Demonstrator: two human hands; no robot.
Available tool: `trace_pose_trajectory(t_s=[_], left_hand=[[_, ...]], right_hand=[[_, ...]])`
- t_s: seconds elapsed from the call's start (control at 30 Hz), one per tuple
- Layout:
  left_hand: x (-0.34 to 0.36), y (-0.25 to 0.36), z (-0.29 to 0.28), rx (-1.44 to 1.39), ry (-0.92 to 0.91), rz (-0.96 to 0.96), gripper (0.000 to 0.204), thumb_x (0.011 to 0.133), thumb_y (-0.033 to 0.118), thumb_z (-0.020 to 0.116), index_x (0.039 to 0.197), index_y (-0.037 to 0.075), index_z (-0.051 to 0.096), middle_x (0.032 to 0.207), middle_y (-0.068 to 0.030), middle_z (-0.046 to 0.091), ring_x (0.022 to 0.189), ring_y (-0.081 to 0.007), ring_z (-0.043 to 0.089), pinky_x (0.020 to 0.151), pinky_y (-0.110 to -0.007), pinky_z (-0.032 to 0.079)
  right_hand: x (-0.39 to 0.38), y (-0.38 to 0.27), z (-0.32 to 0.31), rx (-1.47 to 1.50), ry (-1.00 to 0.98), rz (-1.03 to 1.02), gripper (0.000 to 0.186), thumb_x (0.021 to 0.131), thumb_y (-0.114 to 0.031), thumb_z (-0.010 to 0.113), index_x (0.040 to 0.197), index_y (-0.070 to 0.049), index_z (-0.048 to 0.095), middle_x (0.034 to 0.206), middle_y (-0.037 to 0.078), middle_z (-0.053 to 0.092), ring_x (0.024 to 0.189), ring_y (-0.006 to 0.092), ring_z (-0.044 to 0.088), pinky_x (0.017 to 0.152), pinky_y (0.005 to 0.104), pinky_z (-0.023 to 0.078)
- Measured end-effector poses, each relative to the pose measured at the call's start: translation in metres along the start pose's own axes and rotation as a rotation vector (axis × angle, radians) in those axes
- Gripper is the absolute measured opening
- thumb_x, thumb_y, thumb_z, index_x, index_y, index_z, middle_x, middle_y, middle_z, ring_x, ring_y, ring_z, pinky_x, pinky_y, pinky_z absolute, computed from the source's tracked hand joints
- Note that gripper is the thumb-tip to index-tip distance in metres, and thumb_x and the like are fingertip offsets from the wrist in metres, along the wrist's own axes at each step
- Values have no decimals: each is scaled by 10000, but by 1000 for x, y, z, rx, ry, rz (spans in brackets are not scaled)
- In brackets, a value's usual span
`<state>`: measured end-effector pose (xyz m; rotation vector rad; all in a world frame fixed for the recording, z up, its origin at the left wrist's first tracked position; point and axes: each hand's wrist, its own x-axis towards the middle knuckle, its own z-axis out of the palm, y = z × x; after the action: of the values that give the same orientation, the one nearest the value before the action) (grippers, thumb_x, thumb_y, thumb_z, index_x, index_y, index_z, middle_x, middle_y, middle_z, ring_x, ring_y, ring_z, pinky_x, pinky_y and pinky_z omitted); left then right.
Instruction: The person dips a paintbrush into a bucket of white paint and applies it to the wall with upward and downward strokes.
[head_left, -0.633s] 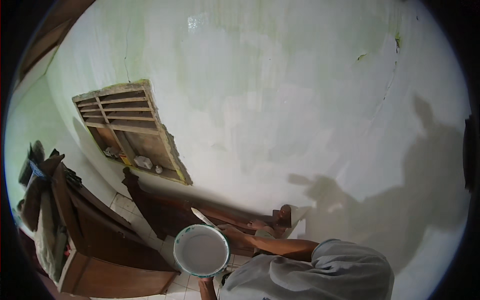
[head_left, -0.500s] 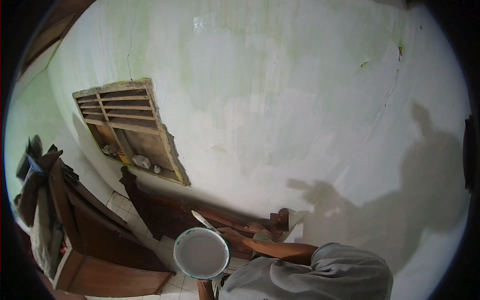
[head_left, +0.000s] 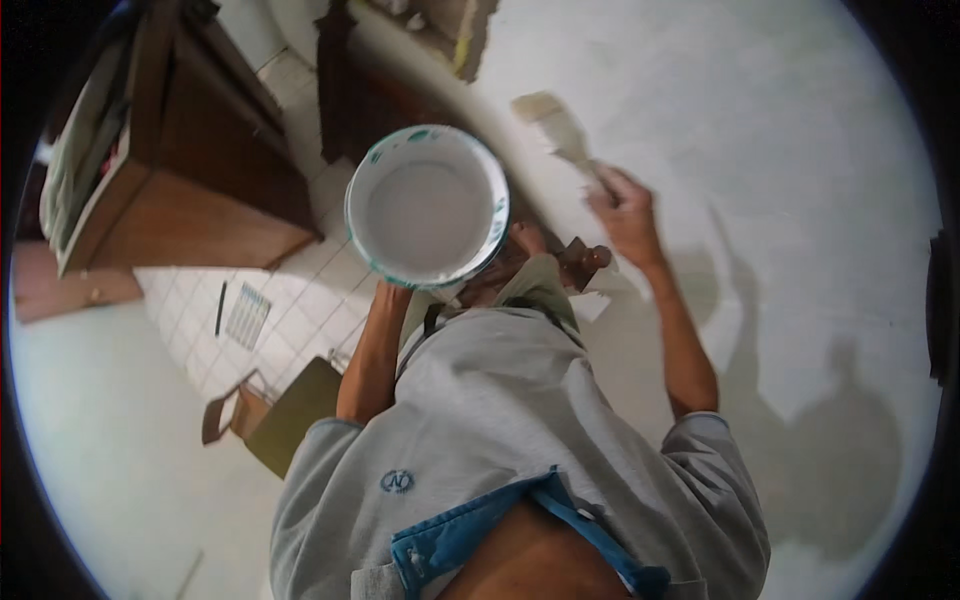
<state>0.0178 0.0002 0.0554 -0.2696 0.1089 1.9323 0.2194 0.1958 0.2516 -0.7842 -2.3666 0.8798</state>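
My right hand (head_left: 628,218) is closed round the handle of a flat paintbrush (head_left: 565,133). Its pale bristles point up and left, close to the white wall (head_left: 760,110). To the left of it, a round white basin (head_left: 492,215) with a green-marked rim hangs in front of my body. Greyish-white paint (head_left: 430,215) lies inside, its surface smooth. My left hand (head_left: 393,292) supports the basin from below at its near side. The basin covers most of that hand, so its fingers do not show.
A brown wooden cabinet (head_left: 220,170) stands at the left on the tiled floor (head_left: 300,290). Beneath me is dark wooden furniture (head_left: 375,100) with a turned knob (head_left: 598,257), beside my bare foot (head_left: 527,238). A chair (head_left: 290,415) and a printed sheet (head_left: 247,315) are lower left.
My view has tipped down from the wall toward my body. The paintbrush, earlier beside the basin's rim, is now raised to the right, away from it. The basin stays held.
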Motion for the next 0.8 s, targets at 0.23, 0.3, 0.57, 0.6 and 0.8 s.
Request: trace_pose_trajectory(t_s=[0.23,0.3,0.57,0.6,0.8], left_hand=[[43,5,1,49,-63,69,582,814,491,439,1208,63,452,1218,-129,470,1094,-292,448,920,-475,362],[43,7,1,62,-58,72,589,811,498,442,1209,64,452,1218,-128,470,1092,-290,451,919,-470,366],[40,8,1,72,-55,88,616,799,526,453,1212,69,453,1218,-124,472,1084,-281,462,914,-452,384],[41,8,0,68,-56,92,619,797,529,454,1212,69,453,1218,-123,473,1083,-280,463,913,-450,386],[22,10,12,136,28,98,672,766,583,471,1218,86,454,1224,-118,472,1073,-272,475,909,-434,399]], right_hand=[[17,-65,-48,-337,-346,-291,396,718,-113,661,1095,-70,549,901,123,554,830,200,560,720,318,473],[13,-64,-38,-523,-425,-408,429,715,-146,672,1117,-92,534,908,101,521,851,210,536,725,328,467],[46,-65,55,-630,-420,-841,162,814,-152,534,948,-86,596,970,118,524,854,245,560,743,391,460],[51,-65,64,-630,-420,-842,162,814,-152,534,948,-86,596,970,118,524,854,245,560,743,391,460],[55,-65,100,-623,-441,-884,170,817,-120,449,879,-31,581,753,177,561,747,304,596,707,419,473]])
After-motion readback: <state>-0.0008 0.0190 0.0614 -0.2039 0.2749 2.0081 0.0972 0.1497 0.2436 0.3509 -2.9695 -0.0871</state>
